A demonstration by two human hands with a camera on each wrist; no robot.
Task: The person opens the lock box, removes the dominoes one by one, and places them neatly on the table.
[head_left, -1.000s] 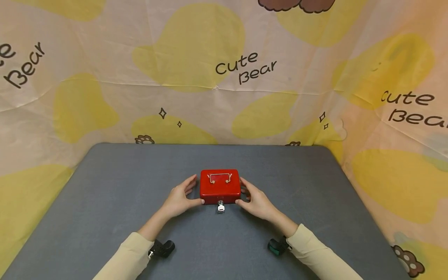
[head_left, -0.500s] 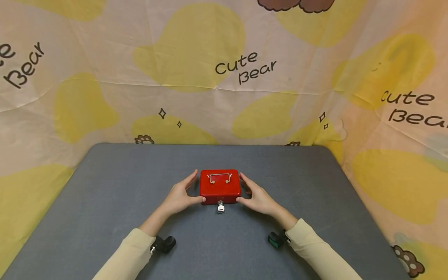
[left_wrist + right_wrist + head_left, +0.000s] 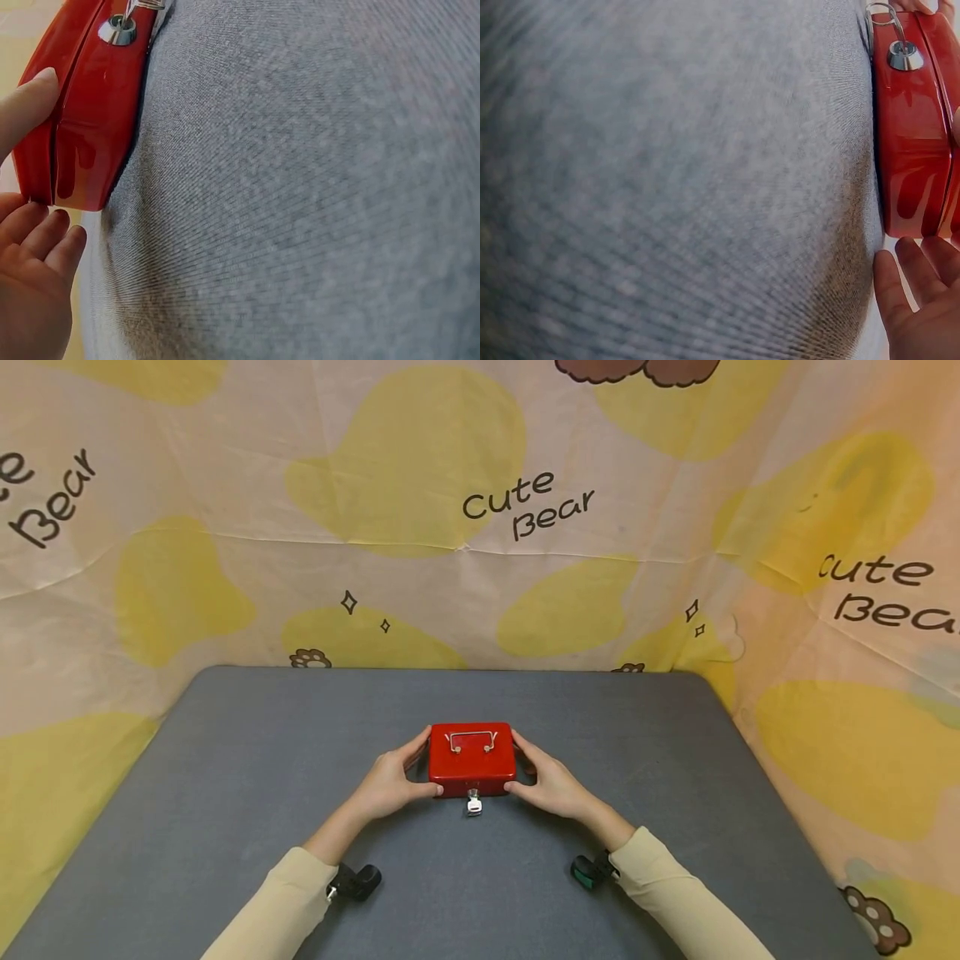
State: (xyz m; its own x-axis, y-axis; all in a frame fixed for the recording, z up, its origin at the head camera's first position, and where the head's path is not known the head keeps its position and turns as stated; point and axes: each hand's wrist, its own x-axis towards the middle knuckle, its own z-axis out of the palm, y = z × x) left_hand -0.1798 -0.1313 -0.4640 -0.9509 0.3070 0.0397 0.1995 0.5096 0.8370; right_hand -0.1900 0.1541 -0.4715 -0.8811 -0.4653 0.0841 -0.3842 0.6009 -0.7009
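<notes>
A red metal cash box point(image 3: 471, 762) with a wire handle point(image 3: 471, 742) on its lid sits on the grey table, lid down. Keys point(image 3: 474, 804) on a ring hang from the lock at its front. My left hand point(image 3: 387, 783) grips the left end: the thumb point(image 3: 37, 94) lies on the front near the lid seam, and the fingertips touch the side. At the right end, my right hand point(image 3: 553, 783) holds the box likewise, thumb at the front corner and fingers point(image 3: 922, 274) along the side. Part of the right thumb is cut off in the right wrist view.
The grey cloth-covered table point(image 3: 480, 885) stretches around the box. Behind and beside it hangs a printed yellow and cream curtain point(image 3: 420, 460). Each wrist wears a black camera point(image 3: 358, 882) below a pale yellow sleeve point(image 3: 277, 902).
The fingers of both hands have straightened and shifted up along the box's ends. The left fingertips have moved right, closing the gap to the box. The box stays in place.
</notes>
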